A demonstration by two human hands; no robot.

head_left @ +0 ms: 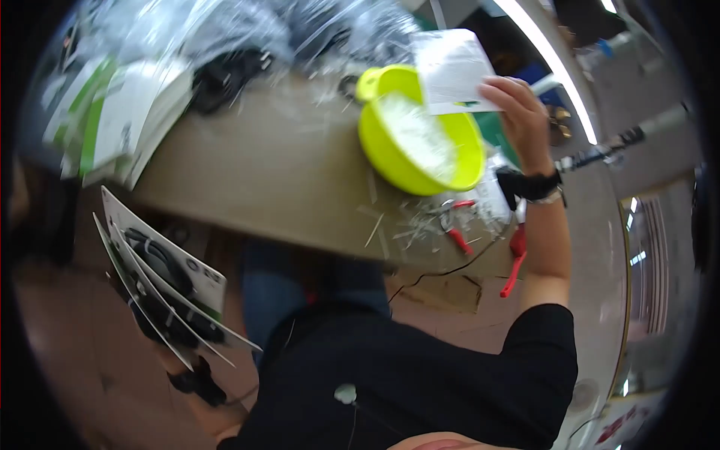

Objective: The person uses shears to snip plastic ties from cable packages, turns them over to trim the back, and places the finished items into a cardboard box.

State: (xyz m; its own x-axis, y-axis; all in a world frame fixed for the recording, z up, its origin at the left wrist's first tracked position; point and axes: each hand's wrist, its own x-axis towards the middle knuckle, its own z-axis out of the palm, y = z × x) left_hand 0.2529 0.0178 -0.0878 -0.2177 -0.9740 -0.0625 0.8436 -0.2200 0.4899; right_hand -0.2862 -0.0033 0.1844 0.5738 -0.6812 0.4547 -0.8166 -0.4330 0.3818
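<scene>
My right hand [519,112] is raised over the far right of the table, its fingers closed on the edge of a thin white sheet [454,67], perhaps paper or a plastic sleeve. Beneath the sheet stands a lime-yellow bowl [375,154], heaped with thin clear strips [420,135]. At the lower left, below the table edge, my left hand [163,356] holds several white cards [202,281] with coiled black cables [161,259] fastened to them. The cards fan apart and hide most of its fingers.
Red-handled cutters [459,238] lie among scattered clear strips beside the bowl. Another red-handled tool [514,262] sits at the right table edge. A stack of white and green cards [124,116] and crumpled clear plastic bags [225,30] occupy the brown table's [285,165] far left.
</scene>
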